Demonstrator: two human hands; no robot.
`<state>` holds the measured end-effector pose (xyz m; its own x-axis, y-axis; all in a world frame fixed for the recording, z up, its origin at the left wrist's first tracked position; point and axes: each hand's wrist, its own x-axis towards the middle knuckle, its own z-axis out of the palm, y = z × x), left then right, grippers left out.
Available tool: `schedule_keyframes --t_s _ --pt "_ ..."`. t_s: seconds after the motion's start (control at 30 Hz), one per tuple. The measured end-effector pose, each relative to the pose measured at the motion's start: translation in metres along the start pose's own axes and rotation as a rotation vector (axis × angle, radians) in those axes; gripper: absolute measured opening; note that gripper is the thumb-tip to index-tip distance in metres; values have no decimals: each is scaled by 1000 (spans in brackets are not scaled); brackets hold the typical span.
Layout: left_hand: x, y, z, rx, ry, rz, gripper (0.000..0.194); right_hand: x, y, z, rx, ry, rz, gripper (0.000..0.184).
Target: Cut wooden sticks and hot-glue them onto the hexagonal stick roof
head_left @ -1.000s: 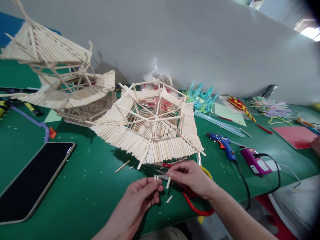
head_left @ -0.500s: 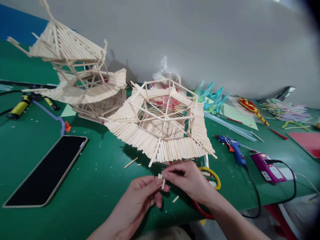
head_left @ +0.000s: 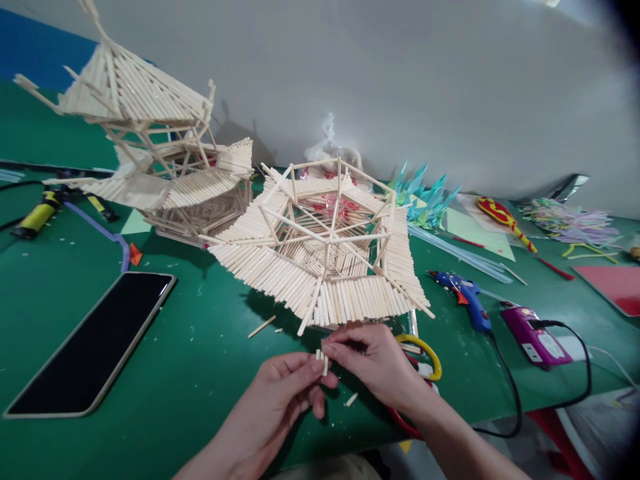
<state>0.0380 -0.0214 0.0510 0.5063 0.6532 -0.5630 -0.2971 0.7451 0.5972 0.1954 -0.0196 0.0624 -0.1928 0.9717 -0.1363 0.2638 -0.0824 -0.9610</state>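
1. Scissors, red and yellow handles, mostly hidden behind right hand; blades not visible.
2. Short stick pieces: pale wood, small, count unclear, held near the table edge, just in front of the hexagonal stick roof.
3. Left hand pinches the pieces at fingertips; right-hand fingers closed on one.

Green table, plain grey wall
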Motion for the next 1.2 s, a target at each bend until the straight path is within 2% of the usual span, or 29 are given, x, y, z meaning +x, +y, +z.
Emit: schedule_keyframes --t_s 0.17,0.33,0.53,0.7,0.83,0.97,1.2 --pt "1 1 1 18 8 -1 16 -1 0 3 -3 31 -3 13" --pt "0 -1 2 42 46 62 15 -1 3 6 12 82 -7 13" --pt "1 0 3 86 111 104 15 -5 8 2 59 146 16 25" --pt "3 1 5 138 131 118 16 -6 10 9 109 96 76 14" --pt "4 3 5 118 71 94 18 -1 9 17 169 70 133 11" --pt "7 9 1 85 -5 19 15 4 8 19 205 113 181 9" --pt "9 14 -7 125 -81 -5 17 8 10 20 293 161 237 12"
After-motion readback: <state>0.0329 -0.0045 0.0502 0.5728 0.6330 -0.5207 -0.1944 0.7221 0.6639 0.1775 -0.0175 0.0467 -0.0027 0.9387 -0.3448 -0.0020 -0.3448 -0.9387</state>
